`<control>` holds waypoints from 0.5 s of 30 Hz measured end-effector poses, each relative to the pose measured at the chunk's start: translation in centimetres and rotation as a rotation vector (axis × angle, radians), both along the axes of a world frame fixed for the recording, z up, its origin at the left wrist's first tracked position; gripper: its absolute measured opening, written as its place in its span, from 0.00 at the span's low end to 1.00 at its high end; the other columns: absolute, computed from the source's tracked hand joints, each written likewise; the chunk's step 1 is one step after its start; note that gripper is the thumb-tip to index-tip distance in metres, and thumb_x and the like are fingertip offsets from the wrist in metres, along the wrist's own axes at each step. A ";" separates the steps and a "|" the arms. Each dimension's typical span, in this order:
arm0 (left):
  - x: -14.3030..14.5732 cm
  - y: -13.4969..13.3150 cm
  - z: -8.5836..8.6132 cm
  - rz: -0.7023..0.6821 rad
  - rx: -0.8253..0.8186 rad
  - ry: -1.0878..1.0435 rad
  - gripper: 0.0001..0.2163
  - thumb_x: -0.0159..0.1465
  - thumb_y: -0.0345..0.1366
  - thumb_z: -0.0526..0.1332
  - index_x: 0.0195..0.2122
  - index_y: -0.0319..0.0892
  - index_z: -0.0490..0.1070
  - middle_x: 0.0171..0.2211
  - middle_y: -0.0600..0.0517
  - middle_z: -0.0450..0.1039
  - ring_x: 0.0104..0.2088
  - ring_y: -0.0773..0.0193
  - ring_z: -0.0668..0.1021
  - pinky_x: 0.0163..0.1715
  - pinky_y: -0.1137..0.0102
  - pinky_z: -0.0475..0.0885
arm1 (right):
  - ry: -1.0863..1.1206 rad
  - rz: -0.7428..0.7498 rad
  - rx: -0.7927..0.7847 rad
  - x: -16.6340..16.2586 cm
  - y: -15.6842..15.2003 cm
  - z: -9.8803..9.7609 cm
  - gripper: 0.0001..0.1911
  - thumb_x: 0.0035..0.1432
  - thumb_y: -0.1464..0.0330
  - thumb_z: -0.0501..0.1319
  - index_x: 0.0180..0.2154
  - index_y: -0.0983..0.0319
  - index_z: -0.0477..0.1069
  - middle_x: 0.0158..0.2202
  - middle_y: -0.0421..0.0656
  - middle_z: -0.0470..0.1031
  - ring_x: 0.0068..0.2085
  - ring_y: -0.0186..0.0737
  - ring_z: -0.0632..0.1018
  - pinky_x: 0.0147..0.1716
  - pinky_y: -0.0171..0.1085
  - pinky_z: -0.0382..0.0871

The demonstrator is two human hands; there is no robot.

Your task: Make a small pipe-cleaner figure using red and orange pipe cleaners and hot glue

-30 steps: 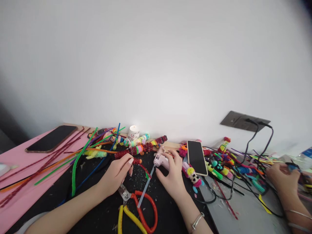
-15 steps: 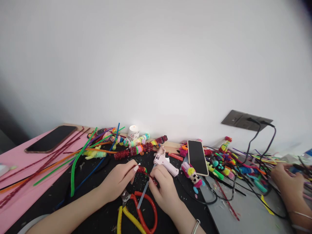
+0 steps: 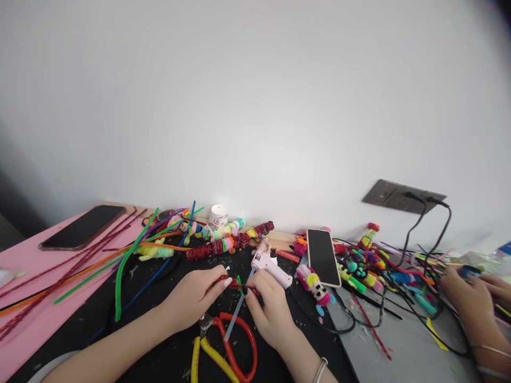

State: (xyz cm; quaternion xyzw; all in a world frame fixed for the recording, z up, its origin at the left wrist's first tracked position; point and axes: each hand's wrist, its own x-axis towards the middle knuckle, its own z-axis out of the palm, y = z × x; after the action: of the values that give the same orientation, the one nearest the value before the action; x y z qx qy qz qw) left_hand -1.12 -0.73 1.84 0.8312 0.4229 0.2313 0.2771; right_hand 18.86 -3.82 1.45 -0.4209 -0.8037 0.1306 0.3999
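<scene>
Between my hands is a small red pipe-cleaner coil [image 3: 235, 284] with a bit of green at its right end. My left hand [image 3: 191, 295] pinches its left end between thumb and finger. On the other side, my right hand [image 3: 272, 308] has its fingers closed on the right end, hiding part of it. A pale pink glue gun [image 3: 273, 270] lies just beyond my right hand, with a clear glue stick [image 3: 235, 314] reaching toward me from it. Below my hands lie a tool with red loop handles [image 3: 254, 346] and one with yellow handles [image 3: 217, 355].
Finished pipe-cleaner coils [image 3: 217, 247] and a white paper cup [image 3: 218, 215] stand by the wall. Loose pipe cleaners [image 3: 120, 276] and a dark phone [image 3: 83, 227] are left. Rightward are another phone [image 3: 322, 258], a pipe-cleaner figure [image 3: 317, 291], cables and a co-worker's hands [image 3: 467, 298].
The coil has turned between my fingers, and more green shows at its right end. My hands have barely moved. At the right, a second co-worker's hand has come into view.
</scene>
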 end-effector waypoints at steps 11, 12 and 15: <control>-0.3 -0.2 -0.5 -0.194 0.256 0.202 0.11 0.70 0.38 0.47 0.36 0.44 0.66 0.29 0.53 0.74 0.29 0.61 0.77 0.27 0.70 0.60 | 0.101 -0.059 0.015 0.1 0.3 -0.4 0.10 0.61 0.72 0.53 0.26 0.61 0.61 0.24 0.37 0.62 0.25 0.34 0.65 0.25 0.33 0.56; -0.3 -0.2 -0.4 -0.209 0.278 0.211 0.11 0.70 0.38 0.47 0.35 0.44 0.66 0.29 0.53 0.74 0.29 0.61 0.77 0.27 0.70 0.60 | 0.103 -0.061 0.010 0.0 0.3 -0.4 0.10 0.61 0.72 0.53 0.26 0.61 0.61 0.23 0.37 0.62 0.25 0.34 0.65 0.24 0.33 0.56; -0.2 -0.4 -0.1 -0.249 0.333 0.221 0.10 0.69 0.36 0.48 0.33 0.44 0.65 0.27 0.53 0.74 0.27 0.61 0.76 0.26 0.70 0.59 | 0.106 -0.068 -0.009 0.0 0.4 -0.5 0.10 0.60 0.72 0.54 0.25 0.61 0.62 0.22 0.37 0.61 0.24 0.34 0.65 0.23 0.33 0.55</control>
State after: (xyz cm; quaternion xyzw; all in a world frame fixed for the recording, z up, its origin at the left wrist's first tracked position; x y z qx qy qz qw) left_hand -1.33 -1.10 1.71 0.9315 0.3008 0.1697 0.1144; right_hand 18.82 -3.46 0.94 -0.4421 -0.7660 0.1427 0.4443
